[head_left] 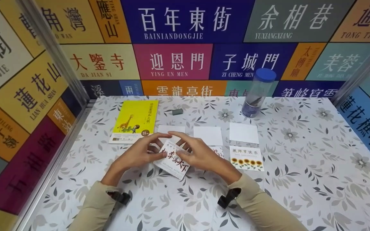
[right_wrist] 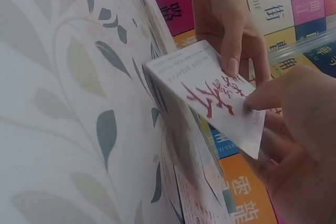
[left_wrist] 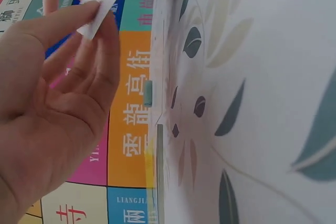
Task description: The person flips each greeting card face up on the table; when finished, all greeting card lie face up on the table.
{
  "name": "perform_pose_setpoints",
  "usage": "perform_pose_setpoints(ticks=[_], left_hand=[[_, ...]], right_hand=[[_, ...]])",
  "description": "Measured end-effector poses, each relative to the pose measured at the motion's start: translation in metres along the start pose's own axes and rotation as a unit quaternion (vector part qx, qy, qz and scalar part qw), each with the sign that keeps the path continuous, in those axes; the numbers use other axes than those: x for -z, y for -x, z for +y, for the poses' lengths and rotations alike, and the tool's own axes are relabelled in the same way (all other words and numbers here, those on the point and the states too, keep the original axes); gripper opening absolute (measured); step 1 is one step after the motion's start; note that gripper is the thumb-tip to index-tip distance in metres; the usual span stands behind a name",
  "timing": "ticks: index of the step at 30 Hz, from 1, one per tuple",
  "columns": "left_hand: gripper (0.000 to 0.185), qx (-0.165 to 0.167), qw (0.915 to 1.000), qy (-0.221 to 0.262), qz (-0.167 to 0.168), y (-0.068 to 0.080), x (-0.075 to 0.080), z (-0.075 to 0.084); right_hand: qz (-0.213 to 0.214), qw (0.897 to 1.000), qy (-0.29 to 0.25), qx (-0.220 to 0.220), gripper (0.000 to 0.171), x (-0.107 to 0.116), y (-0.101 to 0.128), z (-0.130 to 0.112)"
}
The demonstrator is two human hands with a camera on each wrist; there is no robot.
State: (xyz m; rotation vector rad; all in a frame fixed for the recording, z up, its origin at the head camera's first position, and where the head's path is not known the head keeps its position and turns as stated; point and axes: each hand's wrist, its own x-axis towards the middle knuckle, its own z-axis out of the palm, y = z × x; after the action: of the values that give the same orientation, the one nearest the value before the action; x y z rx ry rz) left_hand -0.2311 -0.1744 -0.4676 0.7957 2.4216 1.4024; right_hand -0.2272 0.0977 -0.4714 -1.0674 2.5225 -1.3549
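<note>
Both hands hold a white card (head_left: 172, 165) with red Chinese characters, tilted above the table. My left hand (head_left: 140, 150) pinches its left side, thumb on the printed face and fingers behind. At the right side, my right hand (head_left: 202, 154) pinches it the same way. The right wrist view shows the card (right_wrist: 210, 90) between both thumbs and the fingers beneath; only a corner of the card (left_wrist: 100, 11) appears in the left wrist view. Partly hidden behind my right hand lies another red-lettered card (head_left: 218, 152). A sunflower card (head_left: 246, 160) lies farther right.
Behind the hands, blank white cards (head_left: 244, 133) lie in a row. A yellow book (head_left: 136, 118) is at the back left, near a small grey-green block (head_left: 177, 111). At the back right stands a clear bottle with a blue lid (head_left: 258, 93). Lettered panels (head_left: 172, 61) enclose the table.
</note>
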Motion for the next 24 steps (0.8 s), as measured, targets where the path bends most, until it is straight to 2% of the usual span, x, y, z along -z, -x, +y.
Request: perform_pose_setpoints(ticks=[3, 6, 10, 13, 18, 24], left_hand=[[0.059, 0.013, 0.9991, -0.04, -0.001, 0.001, -0.002, -0.002], [0.055, 0.035, 0.9962, -0.079, 0.006, 0.0, -0.003, -0.004], [0.054, 0.064, 0.9902, -0.124, 0.009, 0.0, -0.002, -0.006], [0.051, 0.073, 0.9862, -0.148, 0.008, 0.0, 0.0, -0.008], [0.044, 0.076, 0.9803, -0.182, 0.012, 0.001, 0.002, -0.01], [0.038, 0.088, 0.9794, -0.182, 0.002, 0.001, 0.003, -0.007]], right_hand=[[-0.014, 0.997, 0.074, -0.036, 0.076, 0.0, 0.003, 0.003], [-0.041, 0.987, 0.147, -0.06, 0.081, -0.001, 0.005, 0.006], [-0.074, 0.975, 0.199, -0.068, 0.085, -0.004, 0.007, 0.007], [-0.086, 0.971, 0.214, -0.063, 0.075, -0.006, 0.007, 0.007], [-0.103, 0.97, 0.213, -0.053, 0.055, -0.009, 0.007, 0.007], [-0.103, 0.969, 0.22, -0.039, 0.052, -0.011, 0.008, 0.007]])
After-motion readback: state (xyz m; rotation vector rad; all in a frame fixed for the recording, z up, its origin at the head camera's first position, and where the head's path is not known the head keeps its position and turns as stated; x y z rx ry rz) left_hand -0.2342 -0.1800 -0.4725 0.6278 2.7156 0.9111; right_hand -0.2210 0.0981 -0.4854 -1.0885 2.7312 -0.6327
